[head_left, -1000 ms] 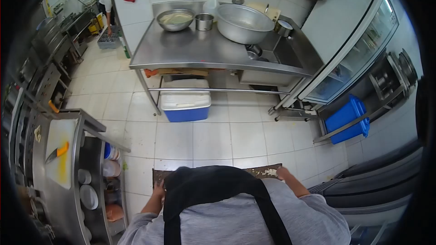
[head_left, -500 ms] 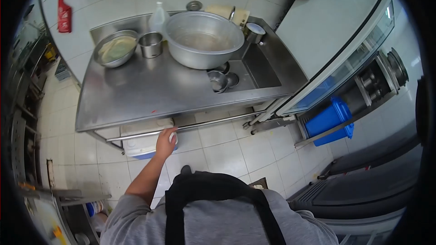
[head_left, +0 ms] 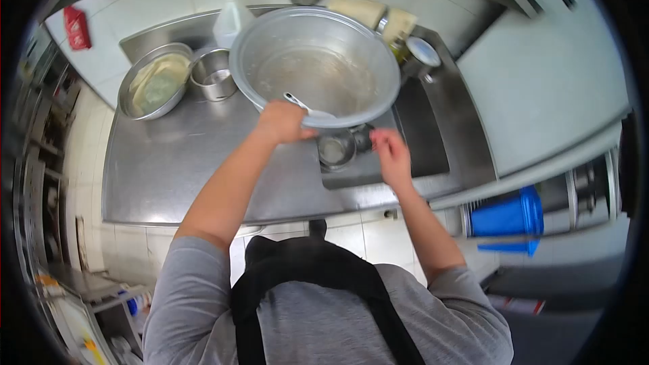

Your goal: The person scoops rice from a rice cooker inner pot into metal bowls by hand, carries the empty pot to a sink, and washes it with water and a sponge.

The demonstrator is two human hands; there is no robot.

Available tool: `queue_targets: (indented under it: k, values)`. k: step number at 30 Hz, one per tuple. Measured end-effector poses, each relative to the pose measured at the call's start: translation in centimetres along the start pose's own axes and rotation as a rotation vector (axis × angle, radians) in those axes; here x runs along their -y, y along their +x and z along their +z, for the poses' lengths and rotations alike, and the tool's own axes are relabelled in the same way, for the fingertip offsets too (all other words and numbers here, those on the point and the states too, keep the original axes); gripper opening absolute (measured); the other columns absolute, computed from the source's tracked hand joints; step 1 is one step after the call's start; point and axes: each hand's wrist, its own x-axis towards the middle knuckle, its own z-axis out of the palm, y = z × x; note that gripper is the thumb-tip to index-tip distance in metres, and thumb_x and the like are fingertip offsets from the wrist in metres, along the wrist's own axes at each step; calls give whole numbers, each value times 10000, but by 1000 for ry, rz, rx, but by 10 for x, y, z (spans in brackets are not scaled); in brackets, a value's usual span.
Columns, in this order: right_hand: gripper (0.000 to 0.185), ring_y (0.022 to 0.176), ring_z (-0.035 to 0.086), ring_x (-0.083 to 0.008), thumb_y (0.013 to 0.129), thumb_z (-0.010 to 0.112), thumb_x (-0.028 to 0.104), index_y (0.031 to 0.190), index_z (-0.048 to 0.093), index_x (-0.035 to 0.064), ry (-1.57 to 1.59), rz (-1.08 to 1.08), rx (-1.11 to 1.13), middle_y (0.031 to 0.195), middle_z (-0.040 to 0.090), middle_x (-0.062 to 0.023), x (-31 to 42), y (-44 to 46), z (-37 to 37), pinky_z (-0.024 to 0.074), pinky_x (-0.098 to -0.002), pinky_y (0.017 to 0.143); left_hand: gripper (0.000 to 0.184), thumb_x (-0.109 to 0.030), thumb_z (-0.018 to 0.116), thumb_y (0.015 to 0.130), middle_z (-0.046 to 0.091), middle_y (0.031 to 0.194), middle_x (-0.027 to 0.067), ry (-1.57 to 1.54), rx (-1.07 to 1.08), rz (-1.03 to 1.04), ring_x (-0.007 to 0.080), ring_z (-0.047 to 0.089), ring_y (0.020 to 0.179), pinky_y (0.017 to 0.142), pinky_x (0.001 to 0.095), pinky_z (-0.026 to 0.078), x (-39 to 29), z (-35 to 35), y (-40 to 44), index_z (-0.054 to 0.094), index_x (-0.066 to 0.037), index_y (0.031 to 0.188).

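My left hand (head_left: 282, 123) is at the near rim of a large metal basin (head_left: 245, 84) that holds cloudy liquid. Its fingers are closed around what looks like a pale utensil (head_left: 298, 101) with a hole in its handle end; the rest of its shape is unclear. Over the sink's near part, my right hand (head_left: 393, 157) has curled fingers smeared by motion, so I cannot tell whether they hold anything. Small metal bowls (head_left: 336, 151) lie between the two hands, below the basin's rim.
On the steel counter (head_left: 155, 176) stand a metal bowl (head_left: 179, 91) with pale contents, a steel pot (head_left: 213, 76) and a white bottle (head_left: 233, 19). A lidded container (head_left: 420, 57) is beyond the sink (head_left: 426, 132). A blue bin (head_left: 507, 220) is at the right.
My left hand has risen from the rail under the counter to the basin's rim. My right hand has come into view over the sink. The view is closer to the counter.
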Motion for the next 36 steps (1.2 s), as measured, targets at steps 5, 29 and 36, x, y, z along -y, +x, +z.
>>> queue_targets:
  k: [5,29,36]
  values:
    - [568,1256,368,-342,896,479,397,1294,415,-3,-727,153,491,1326,420,-219,-144,238,89,314,-414,1026,515,-601,597,693,652,753,104,-81,275,0,320,630,750,662,439,493,-1,-5,22,678,-136,898]
    - [556,1381,131,-153,845,466,295,1379,333,212,-1639,-1575,1023,1478,233,55,-230,453,156,34,-447,1126,448,-588,655,641,600,620,28,-257,-26,-135,231,605,639,624,349,473,-3,-2,28,676,-164,785]
    - [571,1170,464,-332,892,436,437,1235,498,-16,-1214,217,2025,1289,460,-230,-140,246,31,342,-408,996,596,-662,672,535,607,652,42,-192,14,-155,253,616,665,602,354,483,-10,-9,28,662,-129,801]
